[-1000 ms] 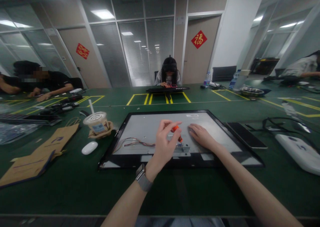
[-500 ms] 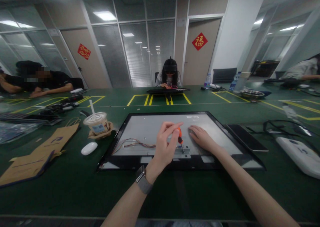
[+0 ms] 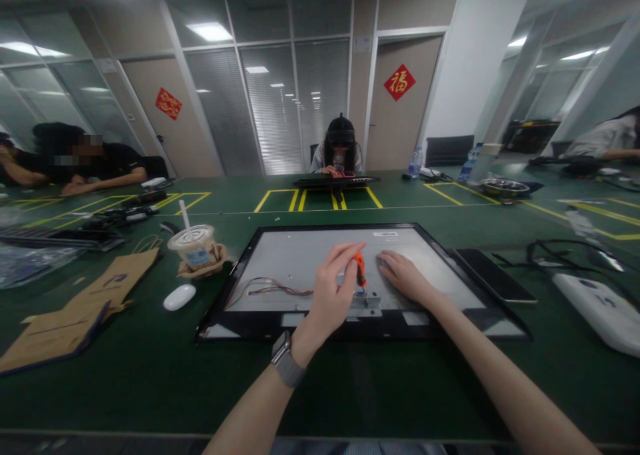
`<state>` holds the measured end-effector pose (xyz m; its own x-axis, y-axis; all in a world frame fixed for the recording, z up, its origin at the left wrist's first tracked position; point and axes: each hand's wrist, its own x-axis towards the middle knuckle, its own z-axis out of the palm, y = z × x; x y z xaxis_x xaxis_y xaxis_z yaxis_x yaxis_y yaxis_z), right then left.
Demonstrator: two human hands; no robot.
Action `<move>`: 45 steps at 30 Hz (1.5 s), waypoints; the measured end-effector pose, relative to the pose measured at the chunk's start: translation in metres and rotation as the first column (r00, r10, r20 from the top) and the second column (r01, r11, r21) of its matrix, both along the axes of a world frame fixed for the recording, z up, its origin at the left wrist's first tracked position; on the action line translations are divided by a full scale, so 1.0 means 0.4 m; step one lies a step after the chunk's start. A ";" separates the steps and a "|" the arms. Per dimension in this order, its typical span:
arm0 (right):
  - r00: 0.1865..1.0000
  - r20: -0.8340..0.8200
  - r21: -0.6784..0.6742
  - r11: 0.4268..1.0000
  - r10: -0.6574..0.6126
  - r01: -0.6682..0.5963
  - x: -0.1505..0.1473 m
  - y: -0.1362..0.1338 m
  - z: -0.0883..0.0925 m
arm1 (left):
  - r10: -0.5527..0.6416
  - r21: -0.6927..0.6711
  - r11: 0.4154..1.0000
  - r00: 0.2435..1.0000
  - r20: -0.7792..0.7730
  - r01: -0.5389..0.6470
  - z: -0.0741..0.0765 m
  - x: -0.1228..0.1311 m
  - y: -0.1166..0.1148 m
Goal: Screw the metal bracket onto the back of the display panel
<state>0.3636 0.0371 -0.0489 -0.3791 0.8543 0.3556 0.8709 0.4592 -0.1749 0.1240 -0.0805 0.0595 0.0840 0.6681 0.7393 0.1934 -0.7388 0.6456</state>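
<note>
My left hand, with a watch on its wrist, is closed on an orange screwdriver. The screwdriver stands nearly upright, its tip at a small metal bracket near the front edge of a flat display panel. That panel lies back side up, grey with a black frame. On its right half my right hand rests flat, fingers stretched out and holding nothing. Thin wires run across the panel's left side, partly hidden behind my left hand.
Left of the panel are a drink cup in a cardboard holder, a white oval case and a paper bag. To the right lie a black phone, cables and a white device. Across the table a person sits at another panel.
The fingers of my left hand have shifted slightly around the screwdriver handle, looking straighter and closer together. My right hand and the panel stay in place.
</note>
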 end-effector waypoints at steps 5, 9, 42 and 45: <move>1.000 0.022 -0.010 1.000 0.002 -0.002 0.000 -0.003 0.006 | 0.044 0.051 0.998 0.999 0.021 -0.045 0.004 0.003 0.001; 1.000 0.020 -0.009 1.000 -0.002 0.002 -0.001 -0.004 0.006 | 0.104 0.067 0.992 0.994 0.044 -0.107 0.003 0.001 0.006; 1.000 0.015 -0.001 1.000 -0.006 0.006 -0.003 -0.003 0.005 | 0.016 -0.072 0.997 0.994 0.106 -0.009 -0.021 0.013 0.004; 1.000 0.007 0.009 1.000 -0.001 0.001 -0.002 -0.003 0.004 | 0.071 -0.013 0.997 0.997 0.040 -0.070 -0.015 0.007 0.005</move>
